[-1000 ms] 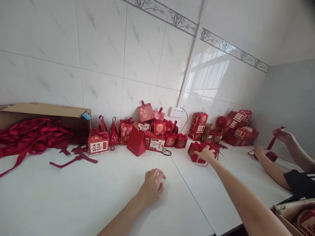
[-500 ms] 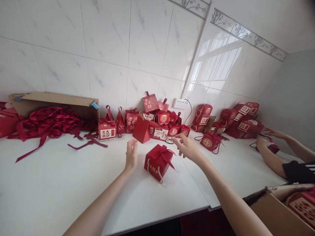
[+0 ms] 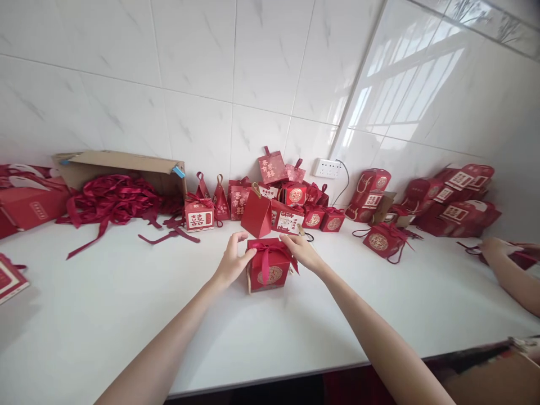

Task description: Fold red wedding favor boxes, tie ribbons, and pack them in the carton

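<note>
A red gift box (image 3: 258, 277) stands upright on the white table before me. Its front carries a round gold medallion, and a dark red ribbon bow (image 3: 265, 260) is tied across its top. My left hand (image 3: 234, 260) is at the upper left edge, its thumb against the box beside the bow and its fingers curved behind. On the opposite side, my right hand (image 3: 302, 252) has its fingertips at the upper right corner, by the ribbon end. Together they hold the box from both sides. Beige rope handles show at its sides, partly hidden.
Behind stand several red gift boxes (image 3: 256, 212). A cardboard box (image 3: 122, 159) spilling red ribbons (image 3: 113, 197) lies at back left. More red boxes (image 3: 459, 216) are piled at right, near a co-worker's hand (image 3: 498, 247). A power strip (image 3: 327, 168) is against the wall.
The gift box has turned so its medallion side faces me instead of the rope-handle side. Both hands have come in from apart to its upper sides. The view has shifted left.
</note>
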### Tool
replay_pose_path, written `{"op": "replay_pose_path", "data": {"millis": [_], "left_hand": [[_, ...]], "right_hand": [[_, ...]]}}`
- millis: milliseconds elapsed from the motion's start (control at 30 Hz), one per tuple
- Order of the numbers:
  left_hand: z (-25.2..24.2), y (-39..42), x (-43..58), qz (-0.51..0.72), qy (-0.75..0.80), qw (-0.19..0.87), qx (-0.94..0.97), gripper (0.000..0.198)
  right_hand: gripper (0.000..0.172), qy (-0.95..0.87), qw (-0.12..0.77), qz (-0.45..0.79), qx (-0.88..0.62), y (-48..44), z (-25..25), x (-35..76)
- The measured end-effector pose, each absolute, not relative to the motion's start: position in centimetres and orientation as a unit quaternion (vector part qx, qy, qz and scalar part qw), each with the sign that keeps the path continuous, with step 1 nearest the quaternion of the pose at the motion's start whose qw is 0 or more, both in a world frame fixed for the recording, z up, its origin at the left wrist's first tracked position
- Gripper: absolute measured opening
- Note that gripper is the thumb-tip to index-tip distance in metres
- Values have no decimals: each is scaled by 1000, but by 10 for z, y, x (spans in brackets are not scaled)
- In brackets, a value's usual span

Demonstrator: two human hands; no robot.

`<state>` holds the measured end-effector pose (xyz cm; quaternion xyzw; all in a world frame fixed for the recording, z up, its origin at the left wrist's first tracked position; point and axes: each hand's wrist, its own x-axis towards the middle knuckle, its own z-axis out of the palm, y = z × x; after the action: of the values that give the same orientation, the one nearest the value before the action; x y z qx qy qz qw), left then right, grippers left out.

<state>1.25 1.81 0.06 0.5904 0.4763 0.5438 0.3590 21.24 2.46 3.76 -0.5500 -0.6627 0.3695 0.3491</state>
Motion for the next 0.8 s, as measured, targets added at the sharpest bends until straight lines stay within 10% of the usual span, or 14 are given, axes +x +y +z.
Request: {"op": "replay_pose_path", "data": {"millis": [800], "left_hand": [[4, 11, 18, 625, 459, 471, 420, 31]], "right_hand": [[33, -567, 420, 562, -432, 22, 5, 203]]}}
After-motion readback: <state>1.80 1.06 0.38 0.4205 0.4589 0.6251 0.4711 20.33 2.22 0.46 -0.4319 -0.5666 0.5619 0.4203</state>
